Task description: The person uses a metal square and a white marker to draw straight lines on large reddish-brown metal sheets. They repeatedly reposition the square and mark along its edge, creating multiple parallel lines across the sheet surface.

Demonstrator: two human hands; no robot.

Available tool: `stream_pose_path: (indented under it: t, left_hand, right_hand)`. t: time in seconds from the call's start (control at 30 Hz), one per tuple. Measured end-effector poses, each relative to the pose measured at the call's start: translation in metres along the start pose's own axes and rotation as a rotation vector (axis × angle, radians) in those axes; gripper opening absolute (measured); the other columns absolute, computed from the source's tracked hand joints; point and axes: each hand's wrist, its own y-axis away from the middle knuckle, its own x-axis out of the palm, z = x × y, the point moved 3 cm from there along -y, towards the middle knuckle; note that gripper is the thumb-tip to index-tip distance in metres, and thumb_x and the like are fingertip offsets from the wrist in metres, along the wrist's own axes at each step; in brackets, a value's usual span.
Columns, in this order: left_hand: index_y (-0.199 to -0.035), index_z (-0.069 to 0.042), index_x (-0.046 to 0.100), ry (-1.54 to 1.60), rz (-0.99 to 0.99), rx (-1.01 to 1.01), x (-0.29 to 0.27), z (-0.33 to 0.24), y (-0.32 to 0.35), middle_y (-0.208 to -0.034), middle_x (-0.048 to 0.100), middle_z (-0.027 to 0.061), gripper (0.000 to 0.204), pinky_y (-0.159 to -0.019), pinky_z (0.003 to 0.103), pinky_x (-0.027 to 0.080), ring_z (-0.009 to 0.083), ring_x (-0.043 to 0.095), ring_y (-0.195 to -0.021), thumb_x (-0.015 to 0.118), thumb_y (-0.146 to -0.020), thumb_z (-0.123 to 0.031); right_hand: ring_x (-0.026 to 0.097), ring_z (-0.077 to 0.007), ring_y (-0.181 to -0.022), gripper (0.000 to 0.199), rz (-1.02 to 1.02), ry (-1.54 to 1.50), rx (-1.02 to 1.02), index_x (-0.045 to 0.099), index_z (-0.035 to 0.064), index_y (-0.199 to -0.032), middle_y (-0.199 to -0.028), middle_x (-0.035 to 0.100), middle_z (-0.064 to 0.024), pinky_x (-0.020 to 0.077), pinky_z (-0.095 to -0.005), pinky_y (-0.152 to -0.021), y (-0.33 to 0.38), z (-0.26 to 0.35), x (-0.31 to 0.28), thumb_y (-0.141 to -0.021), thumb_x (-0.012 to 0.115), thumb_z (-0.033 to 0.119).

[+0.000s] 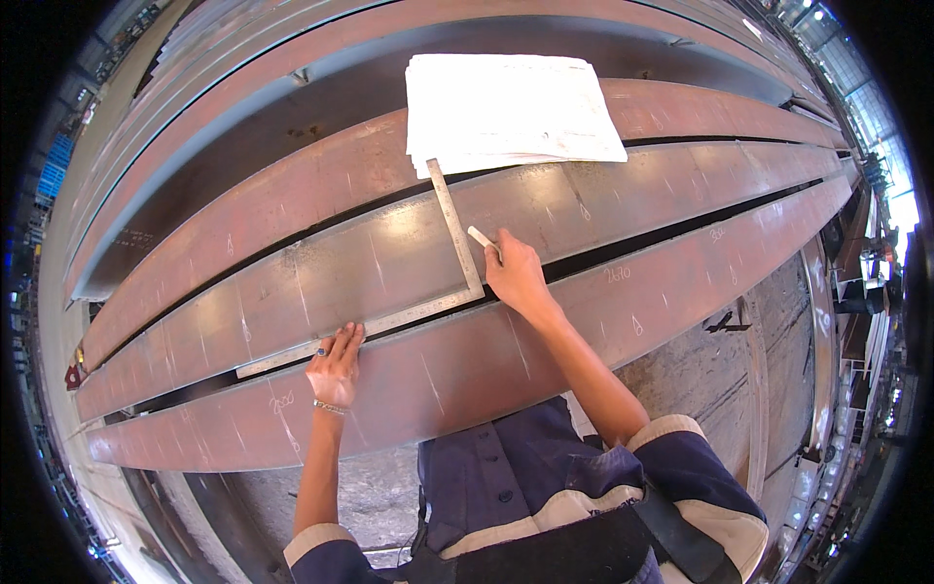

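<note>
A metal carpenter's square [455, 226] lies on the middle steel beam [545, 200], its long leg along the beam's near edge and its short leg across the face. My left hand [336, 365], with a ring and a bracelet, presses the long leg with fingers laid out flat. In my right hand [516, 275] a white stick of chalk [481, 237] is pinched, its end just right of the short leg. White chalk lines and marks cross the beam faces. The far tip of the short leg touches the edge of a stack of white paper sheets [511, 107].
A nearer steel beam [438, 380] with chalk marks runs in front of my body, a dark gap behind it. More long beams [292, 78] lie in rows beyond. Timber and a steel bar [754, 389] are on the ground at right.
</note>
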Motion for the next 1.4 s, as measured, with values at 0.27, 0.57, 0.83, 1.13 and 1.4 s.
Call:
stream_pose_path:
  t: [0.27, 0.57, 0.83, 1.13, 1.4]
  left_hand:
    - [-0.112, -0.015, 0.075, -0.030, 0.001, 0.043, -0.001, 0.000, -0.002, -0.109, 0.074, 0.0029, 0.033, -0.073, 0.032, 0.058, 0.0208, 0.070, -0.090, 0.068, -0.081, -0.007]
    - [-0.127, -0.013, 0.067, 0.037, 0.104, 0.007, 0.004, 0.005, 0.006, -0.123, 0.068, 0.0035, 0.052, -0.084, 0.036, 0.057, 0.0235, 0.066, -0.106, 0.063, -0.076, -0.003]
    - [-0.129, -0.011, 0.065, 0.059, 0.150, -0.003, 0.007, 0.008, 0.010, -0.126, 0.067, 0.0045, 0.054, -0.087, 0.036, 0.056, 0.0247, 0.064, -0.108, 0.063, -0.076, -0.003]
    - [-0.124, -0.011, 0.069, 0.037, 0.092, 0.004, 0.004, 0.006, 0.008, -0.123, 0.069, 0.0028, 0.048, -0.083, 0.034, 0.057, 0.0225, 0.066, -0.104, 0.064, -0.076, -0.003]
    - [-0.112, -0.013, 0.074, -0.014, -0.023, 0.053, 0.003, 0.003, 0.001, -0.112, 0.073, 0.0002, 0.035, -0.075, 0.031, 0.057, 0.0189, 0.068, -0.089, 0.071, -0.079, -0.005]
  right_hand:
    - [0.063, -0.0466, -0.083, 0.011, -0.121, 0.118, -0.150, 0.058, -0.0049, -0.095, -0.089, 0.065, -0.0247, 0.0492, -0.0533, -0.072, -0.031, 0.018, 0.009, -0.090, 0.057, 0.005]
    - [0.065, -0.0456, -0.080, 0.009, -0.063, 0.251, -0.162, 0.058, -0.0034, -0.094, -0.087, 0.066, -0.0247, 0.0515, -0.0534, -0.070, -0.050, 0.031, 0.024, -0.091, 0.055, 0.005]
    - [0.065, -0.0460, -0.079, 0.007, -0.040, 0.296, -0.171, 0.057, -0.0030, -0.090, -0.082, 0.066, -0.0243, 0.0519, -0.0532, -0.069, -0.054, 0.031, 0.032, -0.089, 0.056, 0.004]
    - [0.065, -0.0475, -0.075, 0.006, 0.121, 0.333, -0.242, 0.059, -0.0062, -0.078, -0.074, 0.063, -0.0279, 0.0527, -0.0527, -0.069, -0.029, 0.046, 0.011, -0.080, 0.060, -0.001]
    - [0.066, -0.0458, -0.079, 0.010, 0.008, 0.264, -0.154, 0.065, -0.0052, -0.083, -0.079, 0.066, -0.0280, 0.0524, -0.0501, -0.072, -0.010, 0.046, -0.022, -0.082, 0.063, 0.005]
